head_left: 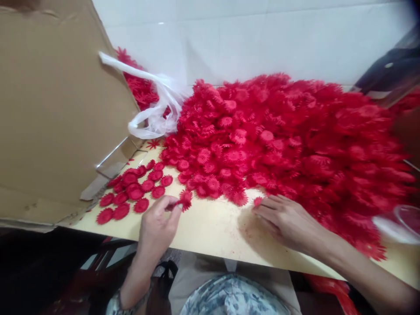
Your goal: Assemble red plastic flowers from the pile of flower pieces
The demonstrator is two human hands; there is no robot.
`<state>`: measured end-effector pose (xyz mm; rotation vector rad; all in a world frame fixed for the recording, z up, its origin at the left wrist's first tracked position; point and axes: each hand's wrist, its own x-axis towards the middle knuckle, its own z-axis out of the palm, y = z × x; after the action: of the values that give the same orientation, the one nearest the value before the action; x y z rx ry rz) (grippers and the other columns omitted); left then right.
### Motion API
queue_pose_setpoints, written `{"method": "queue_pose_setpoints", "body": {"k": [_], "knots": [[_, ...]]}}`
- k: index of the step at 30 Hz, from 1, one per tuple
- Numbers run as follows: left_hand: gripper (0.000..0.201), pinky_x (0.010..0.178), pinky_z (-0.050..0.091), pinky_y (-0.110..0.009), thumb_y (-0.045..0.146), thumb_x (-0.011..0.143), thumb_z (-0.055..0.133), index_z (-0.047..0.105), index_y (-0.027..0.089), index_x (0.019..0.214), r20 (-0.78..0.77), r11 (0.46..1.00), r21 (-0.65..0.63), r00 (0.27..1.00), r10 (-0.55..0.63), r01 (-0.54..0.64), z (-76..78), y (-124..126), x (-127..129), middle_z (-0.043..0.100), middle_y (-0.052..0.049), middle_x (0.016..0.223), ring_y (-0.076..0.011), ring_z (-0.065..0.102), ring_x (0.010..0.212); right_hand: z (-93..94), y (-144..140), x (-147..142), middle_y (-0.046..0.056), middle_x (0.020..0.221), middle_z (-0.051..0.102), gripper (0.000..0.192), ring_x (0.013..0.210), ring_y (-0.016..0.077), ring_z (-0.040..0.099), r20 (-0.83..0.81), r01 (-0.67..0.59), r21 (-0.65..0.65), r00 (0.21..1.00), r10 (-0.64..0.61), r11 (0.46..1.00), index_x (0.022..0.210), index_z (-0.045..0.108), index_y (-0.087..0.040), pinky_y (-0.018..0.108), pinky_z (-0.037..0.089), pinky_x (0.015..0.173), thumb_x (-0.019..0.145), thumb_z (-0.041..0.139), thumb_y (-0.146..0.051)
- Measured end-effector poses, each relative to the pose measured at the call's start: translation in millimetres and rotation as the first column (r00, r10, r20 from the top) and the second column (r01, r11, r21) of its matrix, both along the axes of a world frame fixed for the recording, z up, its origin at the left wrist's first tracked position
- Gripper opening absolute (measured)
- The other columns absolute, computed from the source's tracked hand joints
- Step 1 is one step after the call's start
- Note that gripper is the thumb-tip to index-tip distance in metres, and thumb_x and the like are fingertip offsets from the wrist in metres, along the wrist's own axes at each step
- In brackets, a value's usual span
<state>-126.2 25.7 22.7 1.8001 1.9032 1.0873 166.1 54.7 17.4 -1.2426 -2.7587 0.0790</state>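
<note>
My left hand (159,223) is closed in a pinch, thumb against forefinger, on the edge of a red fringed flower piece (186,199) held just above the tabletop. My right hand (278,218) rests low at the front edge of the big heap, its fingers bent together on a small red flower piece (257,201), mostly covered by the fingers. Behind both hands rises the heap of red fringed flower pieces (236,148). Left of my left hand lie several round red flower pieces (134,191), spread flat and partly overlapping.
A large cardboard box (59,109) stands at the left. Beside it, a white plastic bag (157,113) sits near more red petal pieces (139,87). A clear plastic cup (408,218) is at the right. The pale yellow table (210,223) ends close to my lap; a tiled wall (262,39) backs it.
</note>
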Motion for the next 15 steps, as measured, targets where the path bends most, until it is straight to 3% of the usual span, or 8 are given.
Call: {"method": "queue_pose_setpoints", "body": {"k": [5,9,12,15], "knots": [[0.01,0.065,0.047,-0.025,0.022,0.081,0.051,0.06,0.02,0.075,0.206,0.958,-0.111,0.949,-0.237,0.263,-0.2,-5.2,47.5,0.064,0.001,0.07,-0.0141,0.06,0.066,3.8,19.4,-1.9,0.008,0.087,0.064,0.024,0.077,0.0191,0.051,0.051,0.132,0.038,0.99,-0.134,0.991,0.093,0.067,-0.016,0.03,0.031,0.068,0.083,0.046,-0.012],[0.012,0.066,0.046,-0.025,0.021,0.082,0.05,0.06,0.019,0.075,0.27,0.93,-0.185,0.927,-0.261,0.317,-6.0,-2.6,57.0,0.064,0.0,0.073,-0.0146,0.06,0.07,9.8,18.7,1.3,0.007,0.084,0.063,0.021,0.078,0.0183,0.047,0.026,0.094,0.014,0.995,-0.094,0.995,0.08,0.067,-0.016,0.031,0.027,0.069,0.08,0.047,-0.009],[0.012,0.065,0.045,-0.025,0.02,0.082,0.049,0.059,0.019,0.074,0.215,0.927,-0.219,0.942,-0.259,0.305,-11.8,4.8,51.9,0.063,0.0,0.073,-0.0147,0.059,0.07,6.0,17.4,-8.7,0.006,0.086,0.063,0.018,0.079,0.0177,0.047,0.009,-0.037,-0.048,0.999,0.038,0.998,0.082,0.067,-0.017,0.031,0.027,0.07,0.079,0.05,-0.011],[0.014,0.062,0.043,-0.025,0.016,0.08,0.046,0.057,0.019,0.072,0.042,0.943,-0.192,0.962,-0.269,0.272,-14.2,17.9,44.5,0.06,0.0,0.073,-0.0149,0.057,0.071,-0.8,26.9,-31.0,0.008,0.094,0.063,0.019,0.085,0.0194,0.049,0.023,-0.116,-0.051,0.993,0.117,0.992,0.094,0.066,-0.017,0.033,0.027,0.073,0.081,0.053,-0.014]]}}
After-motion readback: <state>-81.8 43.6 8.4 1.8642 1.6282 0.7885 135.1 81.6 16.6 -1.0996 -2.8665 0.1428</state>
